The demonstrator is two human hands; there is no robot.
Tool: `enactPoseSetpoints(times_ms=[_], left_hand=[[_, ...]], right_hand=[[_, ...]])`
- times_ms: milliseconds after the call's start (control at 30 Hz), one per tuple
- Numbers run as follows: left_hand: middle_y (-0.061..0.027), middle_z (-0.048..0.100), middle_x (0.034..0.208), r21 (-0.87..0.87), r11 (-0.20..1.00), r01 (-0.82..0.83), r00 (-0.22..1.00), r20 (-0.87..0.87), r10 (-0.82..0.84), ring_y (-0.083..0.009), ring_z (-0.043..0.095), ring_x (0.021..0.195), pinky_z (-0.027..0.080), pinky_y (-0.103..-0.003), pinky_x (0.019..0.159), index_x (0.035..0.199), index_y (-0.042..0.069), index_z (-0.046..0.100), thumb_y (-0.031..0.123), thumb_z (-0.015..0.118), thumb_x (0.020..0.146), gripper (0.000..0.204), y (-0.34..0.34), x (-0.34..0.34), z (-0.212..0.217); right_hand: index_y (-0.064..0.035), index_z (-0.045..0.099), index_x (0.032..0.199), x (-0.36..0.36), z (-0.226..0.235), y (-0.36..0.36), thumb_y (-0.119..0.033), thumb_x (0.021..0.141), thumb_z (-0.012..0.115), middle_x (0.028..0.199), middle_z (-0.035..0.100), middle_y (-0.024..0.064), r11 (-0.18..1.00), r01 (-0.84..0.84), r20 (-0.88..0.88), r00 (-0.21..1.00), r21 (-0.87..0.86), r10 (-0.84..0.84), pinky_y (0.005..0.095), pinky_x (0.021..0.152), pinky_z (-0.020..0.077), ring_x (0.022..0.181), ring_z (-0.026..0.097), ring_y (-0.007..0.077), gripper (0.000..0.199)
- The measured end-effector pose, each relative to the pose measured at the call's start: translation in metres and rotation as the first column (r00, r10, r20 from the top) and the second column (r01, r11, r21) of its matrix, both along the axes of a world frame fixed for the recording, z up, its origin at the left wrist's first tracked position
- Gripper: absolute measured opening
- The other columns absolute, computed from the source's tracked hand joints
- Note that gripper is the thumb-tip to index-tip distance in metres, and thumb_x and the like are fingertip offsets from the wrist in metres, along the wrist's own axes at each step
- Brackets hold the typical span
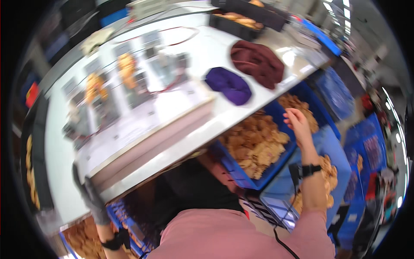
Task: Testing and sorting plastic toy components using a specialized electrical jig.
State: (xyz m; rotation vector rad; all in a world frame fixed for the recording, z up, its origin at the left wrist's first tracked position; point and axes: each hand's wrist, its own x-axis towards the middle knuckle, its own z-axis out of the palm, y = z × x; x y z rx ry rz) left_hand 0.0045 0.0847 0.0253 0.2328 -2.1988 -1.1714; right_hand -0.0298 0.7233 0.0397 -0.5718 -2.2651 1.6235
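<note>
Workbench (pixel 181 142) (white, cluttered) above blue crates (pixel 276 166).

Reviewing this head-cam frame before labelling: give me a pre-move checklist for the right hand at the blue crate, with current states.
1. Right hand over the blue crate: ok, it hangs above the crate's far end.
2. Right hand free to pick: cannot tell; fingers curl, and nothing clearly shows in them.
3. Golden-brown pieces available: ok, the crate is heaped.
4. Left hand out of the way: ok, gloved, at the white table edge, far from the crate.
5. Purple cloth and maroon cloth clear of the crate: ok, both lie on the table top.
6. Picture sharpness: not ok, motion blur.
</note>
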Motion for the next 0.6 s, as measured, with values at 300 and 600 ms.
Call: enactPoseSetpoints(times_ms=[300,600], left_hand=[[-0.0166,0.052,0.14,0.091,0.995,0.045,0.998,-0.043,-0.041,-0.0244,0.046,0.132,0.032,-0.037,0.113,0.141,-0.004,0.046,0.03,0.038,0.108,0.048,0.005,-0.004,0.016],[-0.0194,0.056,0.134,0.179,0.984,0.026,1.0,-0.019,-0.023,-0.0262,0.051,0.127,0.037,-0.038,0.109,0.14,-0.007,0.046,0.034,0.044,0.105,0.054,0.016,-0.001,0.025]], right_hand=[[-0.0014,0.069,0.101,-0.042,0.083,-0.252,-0.004,0.09,0.066,0.093,0.067,0.0091,0.572,-0.655,-0.102,0.609,0.494,0.786,0.0319,0.079,0.0505,0.088,0.065,0.02,0.011],[-0.0085,0.067,0.089,-0.094,0.062,-0.389,-0.011,0.084,0.073,0.083,0.061,0.0049,0.442,-0.494,-0.286,0.361,0.749,0.888,0.0388,0.075,0.0445,0.082,0.059,0.0268,0.008]])
